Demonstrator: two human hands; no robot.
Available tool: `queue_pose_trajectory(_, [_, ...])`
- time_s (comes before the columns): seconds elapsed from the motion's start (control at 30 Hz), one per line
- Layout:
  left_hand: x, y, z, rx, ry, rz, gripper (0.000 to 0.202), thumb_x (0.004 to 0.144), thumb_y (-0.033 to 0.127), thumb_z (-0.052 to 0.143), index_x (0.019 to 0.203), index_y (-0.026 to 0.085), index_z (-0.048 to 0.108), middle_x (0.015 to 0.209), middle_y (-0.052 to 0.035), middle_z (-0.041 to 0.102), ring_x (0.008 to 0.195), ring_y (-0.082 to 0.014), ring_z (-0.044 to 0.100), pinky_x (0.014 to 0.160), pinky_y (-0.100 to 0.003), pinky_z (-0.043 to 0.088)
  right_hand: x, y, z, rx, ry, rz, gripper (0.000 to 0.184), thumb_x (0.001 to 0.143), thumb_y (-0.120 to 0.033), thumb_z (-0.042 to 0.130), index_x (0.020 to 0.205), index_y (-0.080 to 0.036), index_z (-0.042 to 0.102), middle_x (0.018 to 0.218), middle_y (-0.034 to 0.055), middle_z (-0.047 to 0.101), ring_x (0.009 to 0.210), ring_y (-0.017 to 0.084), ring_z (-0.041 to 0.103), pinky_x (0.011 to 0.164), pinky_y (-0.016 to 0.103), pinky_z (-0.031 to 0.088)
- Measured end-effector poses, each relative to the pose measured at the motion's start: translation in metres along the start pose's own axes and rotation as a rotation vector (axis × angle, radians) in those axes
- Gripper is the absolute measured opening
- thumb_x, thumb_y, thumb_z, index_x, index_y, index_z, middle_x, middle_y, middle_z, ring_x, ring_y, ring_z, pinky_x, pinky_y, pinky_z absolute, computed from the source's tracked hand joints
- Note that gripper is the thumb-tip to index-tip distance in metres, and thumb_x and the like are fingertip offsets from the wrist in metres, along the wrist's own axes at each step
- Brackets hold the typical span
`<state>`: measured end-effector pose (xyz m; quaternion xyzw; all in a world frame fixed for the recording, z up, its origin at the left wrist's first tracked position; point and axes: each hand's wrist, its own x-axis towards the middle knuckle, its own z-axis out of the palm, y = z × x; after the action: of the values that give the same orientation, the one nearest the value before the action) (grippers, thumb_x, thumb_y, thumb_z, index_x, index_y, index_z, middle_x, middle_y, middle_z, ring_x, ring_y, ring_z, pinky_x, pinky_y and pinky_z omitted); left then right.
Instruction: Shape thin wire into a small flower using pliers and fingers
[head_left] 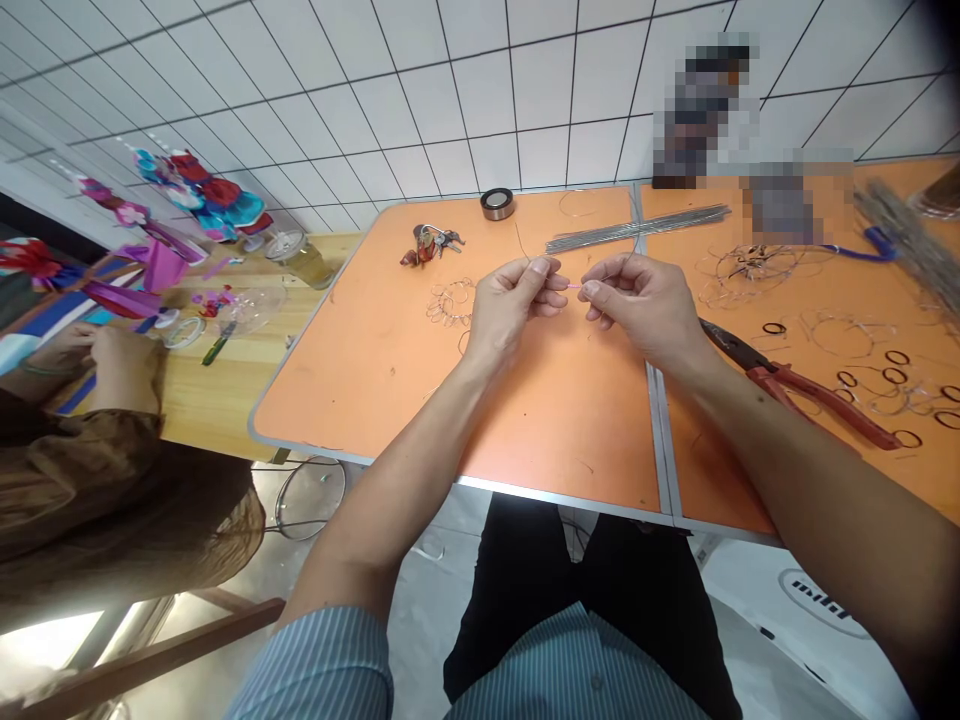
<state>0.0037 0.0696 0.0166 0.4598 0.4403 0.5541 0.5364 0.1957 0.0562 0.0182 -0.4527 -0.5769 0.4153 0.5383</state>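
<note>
Piece (574, 286), pink, btwn L/R fingertips (591, 289)

Left forearm (420, 440) points to one o'clock, right forearm (772, 430) to ten; left hand (510, 300) and right hand (649, 303) pinch.

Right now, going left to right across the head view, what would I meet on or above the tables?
Green-handled tool, clear cup, bunch of keys, wearer's left hand, thin pink piece, right hand, red-handled pliers.

pliers (761, 368) right of right hand (649, 300)
</note>
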Motion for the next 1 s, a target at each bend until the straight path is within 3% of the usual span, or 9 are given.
queue_pose_trajectory(0.2, [-0.0005, 0.0016, 0.0013, -0.019, 0.007, 0.005, 0.036, 0.102, 0.056, 0.091, 0.103, 0.020, 0.085, 0.098, -0.0064, 0.089, 0.081, -0.0134, 0.085, 0.077, -0.024, 0.066, -0.0012, -0.0002, 0.0026, -0.008, 0.004, 0.010, 0.017, 0.089, -0.014, 0.092, 0.086, -0.027, 0.083, 0.083, 0.0011, 0.079, 0.067, 0.017, 0.070, 0.057, 0.030, 0.059])
queue_pose_trajectory(0.67, [-0.0044, 0.0010, 0.0044, 0.003, 0.052, 0.054, 0.038, 0.103, 0.058, 0.091, 0.100, 0.021, 0.084, 0.094, -0.0061, 0.088, 0.076, -0.0136, 0.082, 0.073, -0.024, 0.064, -0.0045, 0.0002, 0.0060, -0.002, -0.052, 0.006, 0.019, 0.085, -0.017, 0.098, 0.088, -0.027, 0.082, 0.084, 0.0005, 0.077, 0.069, 0.016, 0.068, 0.059, 0.031, 0.058])
queue_pose_trajectory(1.0, [-0.0050, 0.0003, 0.0046, 0.027, 0.023, 0.041, 0.038, 0.103, 0.059, 0.090, 0.102, 0.021, 0.084, 0.095, -0.0069, 0.089, 0.084, -0.0167, 0.086, 0.073, -0.025, 0.065, -0.0062, -0.0048, 0.0071, -0.084, -0.026, 0.012, 0.018, 0.093, -0.014, 0.093, 0.085, -0.026, 0.082, 0.081, 0.0008, 0.078, 0.066, 0.016, 0.070, 0.060, 0.032, 0.056])
